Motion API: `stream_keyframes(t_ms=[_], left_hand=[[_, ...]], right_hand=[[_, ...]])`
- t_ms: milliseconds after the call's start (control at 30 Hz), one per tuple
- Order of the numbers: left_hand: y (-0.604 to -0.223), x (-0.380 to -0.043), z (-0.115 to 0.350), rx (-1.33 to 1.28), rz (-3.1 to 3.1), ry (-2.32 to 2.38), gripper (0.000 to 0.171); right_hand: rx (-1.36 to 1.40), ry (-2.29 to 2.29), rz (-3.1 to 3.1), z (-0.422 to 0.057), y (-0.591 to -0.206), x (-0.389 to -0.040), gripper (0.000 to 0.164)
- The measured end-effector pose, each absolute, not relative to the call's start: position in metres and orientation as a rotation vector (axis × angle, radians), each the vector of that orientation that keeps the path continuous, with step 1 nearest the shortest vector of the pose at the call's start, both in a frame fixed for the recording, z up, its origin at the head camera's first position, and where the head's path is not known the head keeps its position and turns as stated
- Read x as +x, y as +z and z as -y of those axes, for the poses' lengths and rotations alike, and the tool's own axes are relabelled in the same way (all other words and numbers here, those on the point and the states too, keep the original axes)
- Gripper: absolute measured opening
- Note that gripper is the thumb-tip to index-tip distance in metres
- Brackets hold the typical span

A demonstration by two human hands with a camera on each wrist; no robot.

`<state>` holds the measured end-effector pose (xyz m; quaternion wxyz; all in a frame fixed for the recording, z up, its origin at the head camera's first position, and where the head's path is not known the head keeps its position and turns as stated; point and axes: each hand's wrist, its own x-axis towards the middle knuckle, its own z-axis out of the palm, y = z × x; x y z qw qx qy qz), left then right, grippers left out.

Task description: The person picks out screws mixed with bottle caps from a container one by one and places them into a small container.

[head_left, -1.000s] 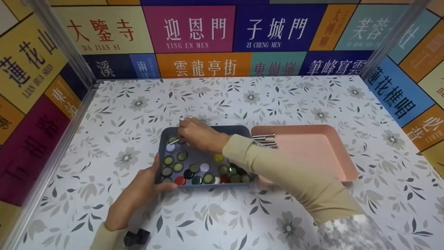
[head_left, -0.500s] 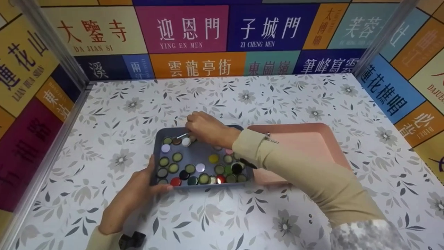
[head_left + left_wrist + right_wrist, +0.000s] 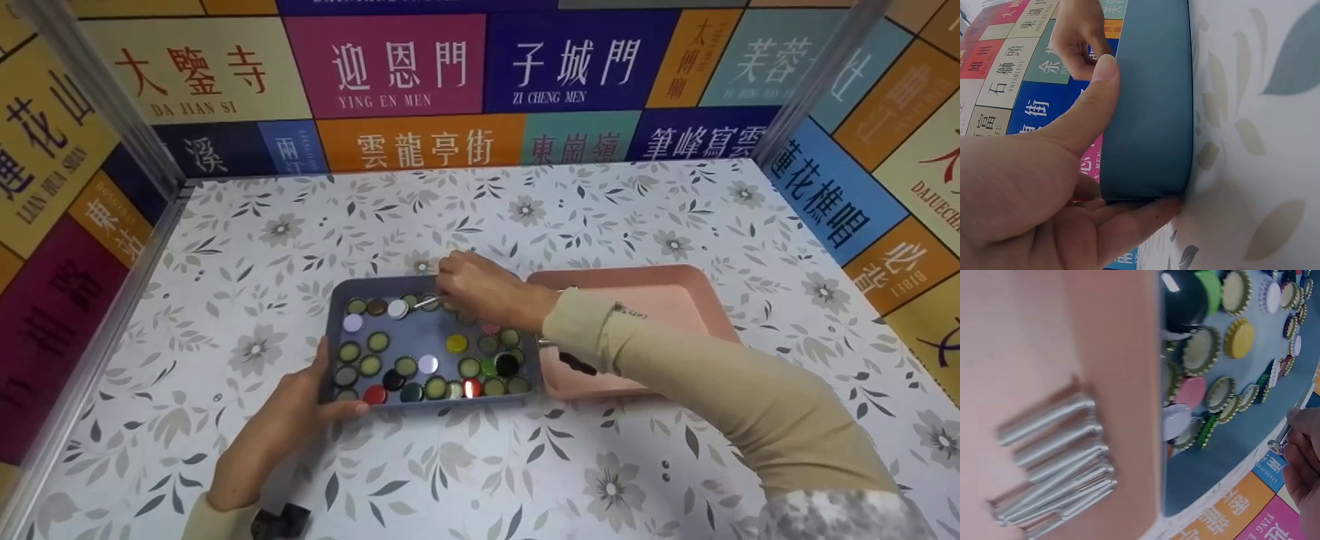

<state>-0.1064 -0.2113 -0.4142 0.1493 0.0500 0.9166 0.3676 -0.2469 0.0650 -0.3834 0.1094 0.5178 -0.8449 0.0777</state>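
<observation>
In the head view my left hand [image 3: 289, 405] grips the near left corner of a blue-grey tray [image 3: 421, 334]. In the left wrist view the thumb lies on the tray's wall and the other fingers are at its end. Over the tray's far side, my right hand [image 3: 484, 289] pinches a thin metal bolt [image 3: 424, 301]. Its shaft points down and left toward a white bottle cap [image 3: 397, 308]. In the right wrist view the flanged head of that bolt [image 3: 1276, 448] sticks out below the fingers. Bottle caps of many colours, including a yellow cap [image 3: 457, 343], lie about inside.
A pink tray [image 3: 679, 300] stands against the blue-grey tray's right side, partly under my right forearm. Several metal bolts [image 3: 1053, 419] lie in it. A flowered cloth covers the table [image 3: 450, 465]. Printed panels [image 3: 405, 67] rise behind and at both sides.
My right hand has moved right along the tray's far side, holding the bolt. Brown and white caps at the far left now show. My left hand keeps its grip; the head view has shifted slightly.
</observation>
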Motion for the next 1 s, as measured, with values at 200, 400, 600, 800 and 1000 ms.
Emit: stream_keyframes(t_ms=[200,400,600,800,1000], left_hand=[[-0.415,-0.107,0.211,0.125,-2.626,1.045,0.119],[-0.413,-0.107,0.210,0.115,-2.626,1.007,0.121],[-0.413,-0.108,0.210,0.127,-2.622,1.030,0.120],[-0.413,-0.108,0.210,0.123,-2.612,1.042,0.121],[-0.413,-0.108,0.210,0.118,-2.611,1.033,0.122]], right_hand=[[1.533,0.265,2.453,-0.080,-0.386,-0.243,0.008],[1.491,0.285,2.500,-0.091,-0.384,-0.236,0.010],[1.455,0.312,2.506,-0.104,-0.385,-0.230,0.009],[1.442,0.324,2.551,-0.121,-0.387,-0.226,0.009],[1.401,0.345,2.618,-0.138,-0.385,-0.222,0.009]])
